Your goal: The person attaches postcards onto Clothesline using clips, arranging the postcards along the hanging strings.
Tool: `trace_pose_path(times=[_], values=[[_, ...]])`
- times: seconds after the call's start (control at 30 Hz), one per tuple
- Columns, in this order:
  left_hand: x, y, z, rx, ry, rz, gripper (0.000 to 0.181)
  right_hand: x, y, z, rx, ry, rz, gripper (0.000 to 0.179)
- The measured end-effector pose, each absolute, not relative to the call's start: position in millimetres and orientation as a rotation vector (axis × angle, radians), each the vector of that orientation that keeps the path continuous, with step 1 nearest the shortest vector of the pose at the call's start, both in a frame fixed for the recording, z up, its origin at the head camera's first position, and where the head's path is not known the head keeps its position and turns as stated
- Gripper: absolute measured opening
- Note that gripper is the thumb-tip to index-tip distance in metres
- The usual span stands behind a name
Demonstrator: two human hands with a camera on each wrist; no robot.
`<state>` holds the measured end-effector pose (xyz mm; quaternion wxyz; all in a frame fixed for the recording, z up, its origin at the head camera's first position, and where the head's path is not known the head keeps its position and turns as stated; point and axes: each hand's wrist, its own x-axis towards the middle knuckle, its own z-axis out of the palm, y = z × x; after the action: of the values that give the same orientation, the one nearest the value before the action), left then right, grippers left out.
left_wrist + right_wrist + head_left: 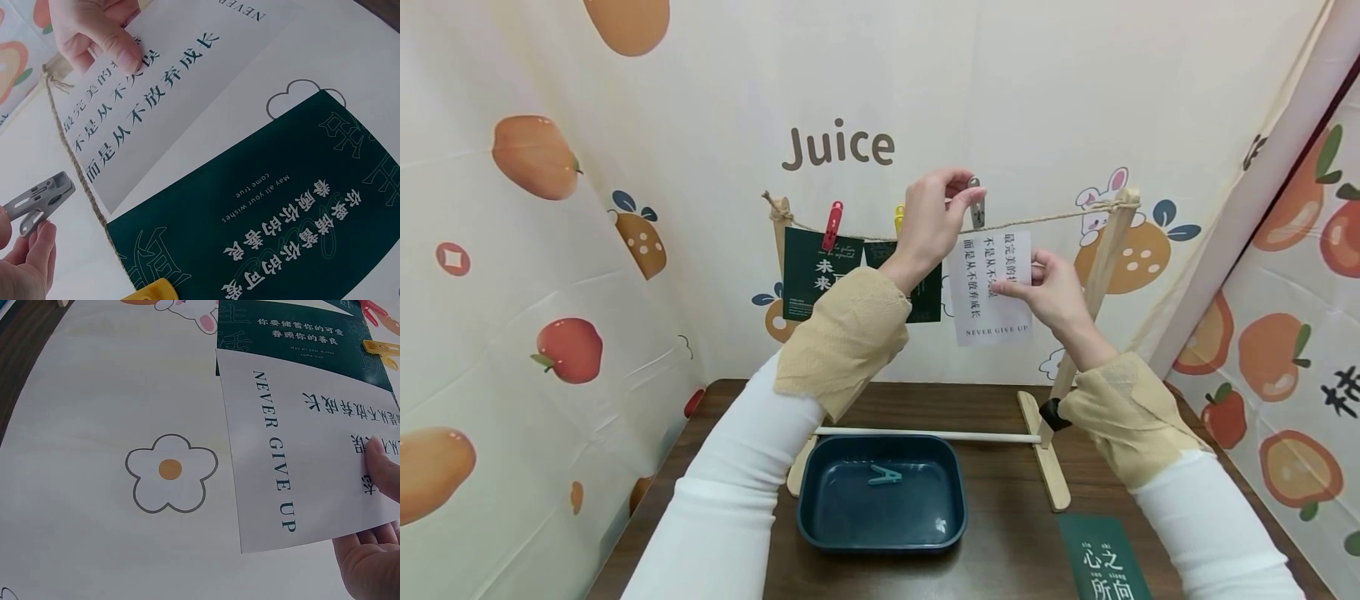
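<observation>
- One grey clip sits in the left hand, whose grip is narrow: thumb and fingers pinch its handle end.
- White card is held by its side edge in the right hand, thumb in front and fingers behind; its long axis runs up and down, its top edge about level with the rope.
- Deciding relation, as I judge it: the grey clip stands nearly upright, nose down, just above that top edge, and the left wrist view shows it apart from both rope and card. The left hand is the nearer to the top edge; the right sits lower, at the card's side.
- Whether the card's top touches the rope is hard to tell from these angles.
- Along the rope to the left, a red clip and a yellow clip hold two green cards.
- On the bench, a dark blue tray holds a teal clip.
</observation>
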<state>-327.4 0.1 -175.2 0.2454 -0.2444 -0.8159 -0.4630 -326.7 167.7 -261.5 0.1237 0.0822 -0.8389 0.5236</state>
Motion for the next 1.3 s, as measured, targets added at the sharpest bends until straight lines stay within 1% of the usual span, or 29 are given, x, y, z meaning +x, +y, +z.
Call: trace_pose_path(times=[0.83,1.3], values=[[-340,11,-172,-0.612,-2.225,-1.288,0.013,-335,170,-255,0.228,-2.464,1.521,0.047],[-343,11,-179,-0.604,-2.23,-1.299,0.013,-335,167,-256,0.228,-2.456,1.539,0.046]])
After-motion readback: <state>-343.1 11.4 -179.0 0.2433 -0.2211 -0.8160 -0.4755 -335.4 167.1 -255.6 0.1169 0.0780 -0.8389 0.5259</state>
